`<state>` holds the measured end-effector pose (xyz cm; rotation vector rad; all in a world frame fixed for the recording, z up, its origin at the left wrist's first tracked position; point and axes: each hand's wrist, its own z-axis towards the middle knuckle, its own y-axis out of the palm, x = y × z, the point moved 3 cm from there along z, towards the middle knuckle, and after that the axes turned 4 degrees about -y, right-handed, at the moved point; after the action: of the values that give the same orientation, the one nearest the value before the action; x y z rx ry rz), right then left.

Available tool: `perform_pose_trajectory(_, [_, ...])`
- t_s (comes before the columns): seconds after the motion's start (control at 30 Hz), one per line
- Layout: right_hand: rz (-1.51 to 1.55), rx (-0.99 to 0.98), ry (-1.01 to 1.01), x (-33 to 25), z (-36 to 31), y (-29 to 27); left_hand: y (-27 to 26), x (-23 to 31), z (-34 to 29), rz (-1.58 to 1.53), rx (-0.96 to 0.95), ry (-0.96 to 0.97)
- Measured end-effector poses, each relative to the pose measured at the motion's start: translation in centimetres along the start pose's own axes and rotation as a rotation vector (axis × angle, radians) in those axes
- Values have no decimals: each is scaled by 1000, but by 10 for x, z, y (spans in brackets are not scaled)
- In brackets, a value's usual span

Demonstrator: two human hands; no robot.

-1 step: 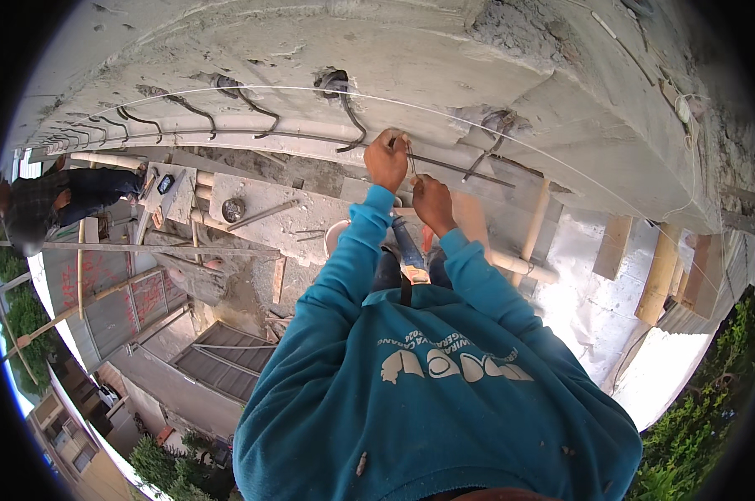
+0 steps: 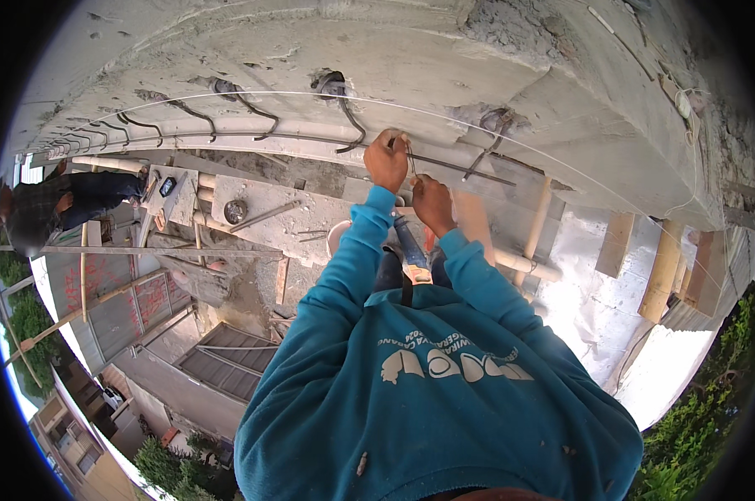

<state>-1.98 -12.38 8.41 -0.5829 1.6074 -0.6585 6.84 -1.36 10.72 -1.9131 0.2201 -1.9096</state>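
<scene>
My left hand is closed at the long steel reinforcing bar that runs along the foot of the concrete wall, and it covers part of the bar. A thin wire spans from its fingertips down to my right hand, whose fingers are curled tight around the lower end. What else the palms may hold is hidden. Just left of my left hand, a bent steel bar comes out of a hole in the concrete. Another bent bar sticks out on the right.
A white string stretches across the concrete wall. Below are a dusty plank with a round container, bamboo poles and a pale bucket. Another person is at the far left.
</scene>
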Motion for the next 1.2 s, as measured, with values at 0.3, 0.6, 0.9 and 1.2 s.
perform_pose_trajectory(0.3, [84,105,1,3,-2,41,17,-1,-4,-226,195,-200])
perform_pose_trajectory(0.6, [274,191,131,-1,1,65,16,6,-12,-367,4,-218])
perform_pose_trajectory(0.9, [150,47,125,-3,-2,35,-11,2,-34,330,-130,-147])
perform_pose_trajectory(1.2, [53,-10,-56,-12,36,-41,11,-46,-41,92,-79,-202])
